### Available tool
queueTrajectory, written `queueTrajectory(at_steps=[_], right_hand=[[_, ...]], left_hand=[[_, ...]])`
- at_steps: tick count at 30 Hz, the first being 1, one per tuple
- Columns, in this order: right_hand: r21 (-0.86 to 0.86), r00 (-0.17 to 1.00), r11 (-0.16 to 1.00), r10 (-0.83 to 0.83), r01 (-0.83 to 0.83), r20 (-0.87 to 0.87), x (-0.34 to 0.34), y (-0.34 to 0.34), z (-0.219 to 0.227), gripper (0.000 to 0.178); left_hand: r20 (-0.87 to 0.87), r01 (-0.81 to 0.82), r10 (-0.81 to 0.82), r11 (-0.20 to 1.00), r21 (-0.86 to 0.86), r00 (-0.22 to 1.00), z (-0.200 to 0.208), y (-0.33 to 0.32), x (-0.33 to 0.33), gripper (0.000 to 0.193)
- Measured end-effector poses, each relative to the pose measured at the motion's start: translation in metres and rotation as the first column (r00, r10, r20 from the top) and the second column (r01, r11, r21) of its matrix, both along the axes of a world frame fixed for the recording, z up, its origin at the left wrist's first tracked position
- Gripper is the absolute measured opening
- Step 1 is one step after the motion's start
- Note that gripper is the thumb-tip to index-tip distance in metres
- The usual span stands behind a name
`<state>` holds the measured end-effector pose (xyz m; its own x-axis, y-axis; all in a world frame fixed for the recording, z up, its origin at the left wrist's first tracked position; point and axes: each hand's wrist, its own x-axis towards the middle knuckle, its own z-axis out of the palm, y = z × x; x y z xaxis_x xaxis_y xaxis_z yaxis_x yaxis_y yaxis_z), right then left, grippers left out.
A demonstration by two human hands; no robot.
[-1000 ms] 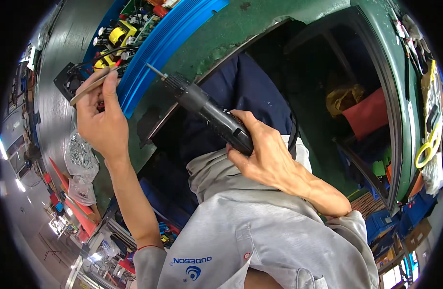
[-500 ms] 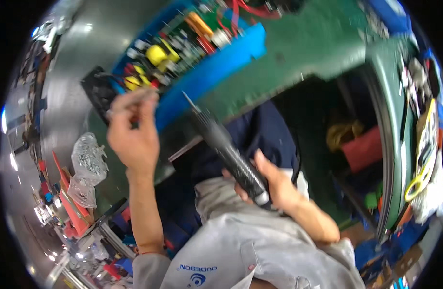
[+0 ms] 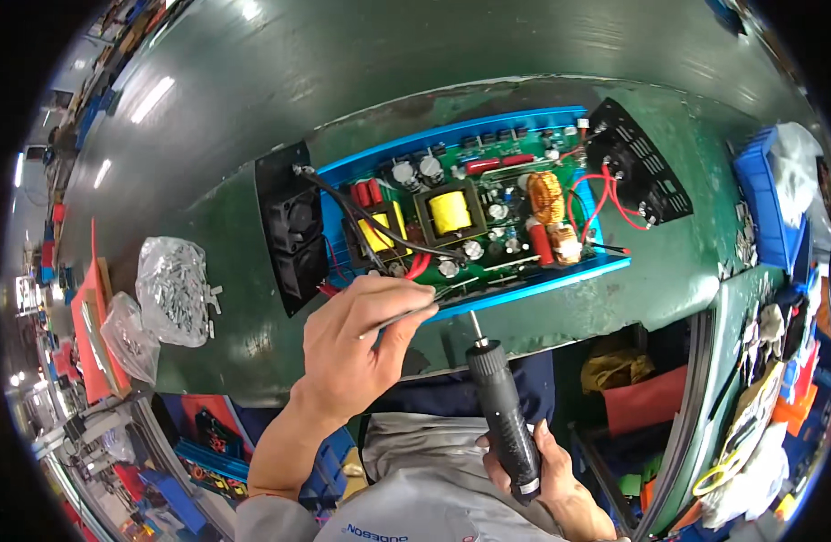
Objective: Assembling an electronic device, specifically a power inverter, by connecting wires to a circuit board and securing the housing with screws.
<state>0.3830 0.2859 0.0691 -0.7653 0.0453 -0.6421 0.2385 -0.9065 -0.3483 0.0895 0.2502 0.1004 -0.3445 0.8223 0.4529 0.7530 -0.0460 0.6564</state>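
The left hand (image 3: 347, 343) has its grip closed on slim metal tweezers (image 3: 393, 322), slanting over the near edge of an open blue metal housing (image 3: 542, 288). The right hand (image 3: 560, 479) has its grip wrapped around the lower end of a black electric screwdriver (image 3: 504, 406); its bit (image 3: 476, 327) points at the housing's near wall, though contact cannot be told. The housing lies on the green worktop (image 3: 239, 352), a populated circuit board inside with yellow-wound transformers (image 3: 450, 212) and a copper toroid coil (image 3: 546, 197). A black fan panel (image 3: 293, 217) stands at its left end, a black slotted panel (image 3: 648, 167) at its right, near looping red wires (image 3: 605, 203). Farther left sits a clear plastic bag (image 3: 171, 289) of small metallic pieces.
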Motion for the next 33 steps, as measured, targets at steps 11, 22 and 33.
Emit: queueTrajectory(at_steps=[11, 22, 33], right_hand=[[-0.266, 0.982, 0.954, -0.167, 0.137, -0.092, 0.004, -0.009, -0.013, 0.093], [0.106, 0.999, 0.994, 0.004, 0.000, -0.039, -0.003, -0.007, -0.001, 0.086], [0.465, 0.982, 0.880, 0.012, -0.100, 0.188, -0.006, -0.012, 0.016, 0.039]], left_hand=[[0.044, 0.033, -0.032, 0.999, -0.012, 0.999, 0.000, 0.000, -0.004, 0.027], [0.055, 0.044, -0.042, 0.998, -0.036, 0.998, 0.001, -0.003, -0.005, 0.026], [-0.283, 0.078, -0.136, 0.975, -0.207, 0.949, 0.038, 0.008, -0.006, 0.038]])
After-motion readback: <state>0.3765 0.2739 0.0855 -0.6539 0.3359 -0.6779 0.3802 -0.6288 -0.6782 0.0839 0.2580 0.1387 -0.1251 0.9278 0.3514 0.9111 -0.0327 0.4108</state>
